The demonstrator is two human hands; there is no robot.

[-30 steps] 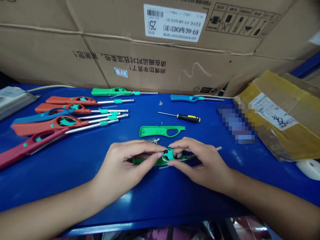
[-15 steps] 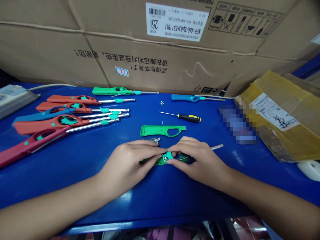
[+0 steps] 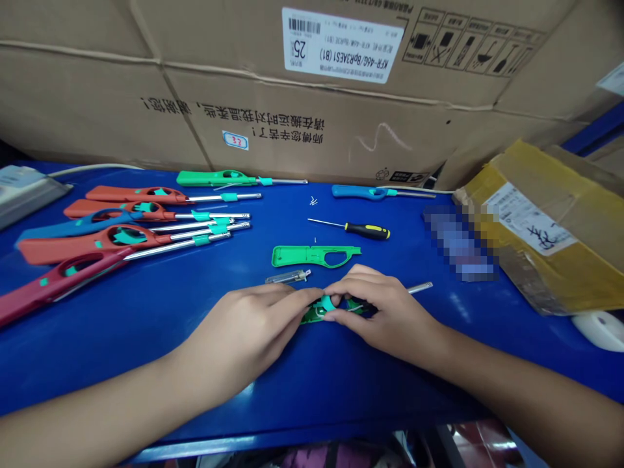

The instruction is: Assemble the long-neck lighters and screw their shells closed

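Note:
An opened green gas lighter body lies low over the blue table between my hands, its metal tube sticking out to the right. My left hand is closed on the left part of this body, covering much of it. With thumb and fingertips, my right hand pinches around the teal trigger and a thin white wire beside it. Just beyond them lie a clear fuel tank and the loose green shell half. The fingertips partly hide the inside of the body.
Several red, orange and blue lighters lie at left; a green lighter and a blue lighter lie farther back. A screwdriver and tiny screws are in the middle. Cardboard boxes stand behind, with a taped box at right.
My left hand has shifted slightly down and its fingers have moved over the lighter body, uncovering more of the clear fuel tank. The right hand keeps its pinch at the trigger.

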